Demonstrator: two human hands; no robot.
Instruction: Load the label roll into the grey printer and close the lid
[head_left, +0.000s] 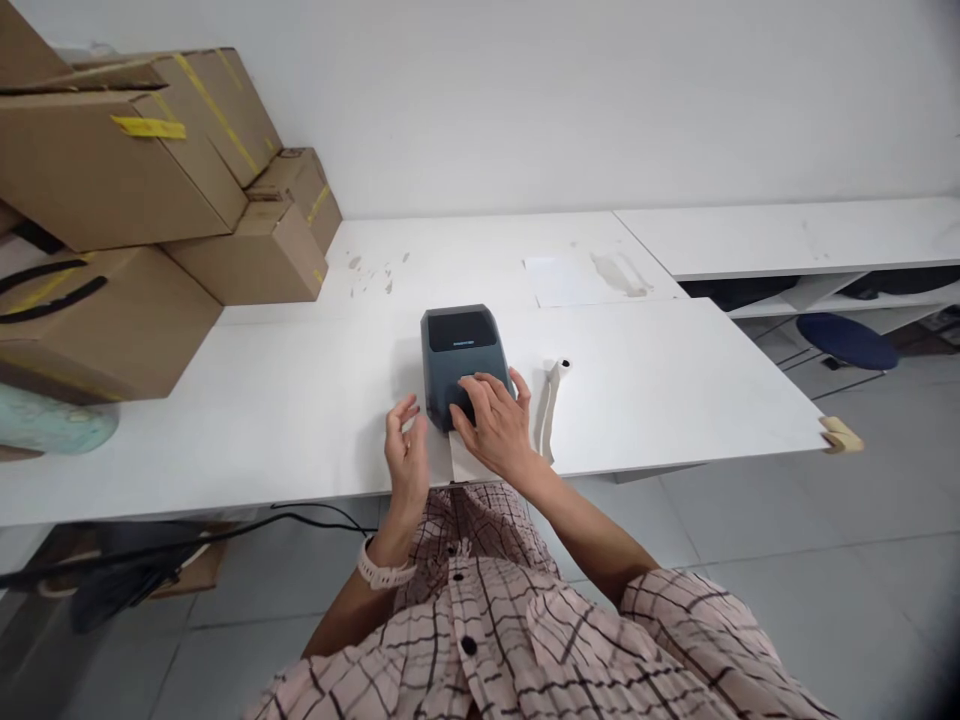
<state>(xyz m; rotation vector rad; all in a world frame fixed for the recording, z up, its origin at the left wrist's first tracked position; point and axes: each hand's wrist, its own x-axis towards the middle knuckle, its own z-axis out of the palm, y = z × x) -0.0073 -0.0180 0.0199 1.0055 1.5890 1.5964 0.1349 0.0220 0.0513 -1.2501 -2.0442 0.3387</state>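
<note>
A dark grey-blue device that looks like a small label printer [463, 368] stands on the white table near its front edge. My right hand [495, 422] lies over the front part of the device, fingers spread across its top and right side. Beside the device's left edge, my left hand [407, 455] is raised with its fingers loosely curled and apart, holding nothing. A strip of white paper [466, 462] shows at the device's front, below my right hand. To the right, a small paper roll [553, 405] lies on the table with its end trailing toward me.
Cardboard boxes [97, 170] with yellow tape are stacked at the left, near a pale green rolled item [56, 420]. A white sheet [562, 280] lies toward the back. The table's right corner has a tan guard [841, 434]; a blue stool [847, 340] stands beyond.
</note>
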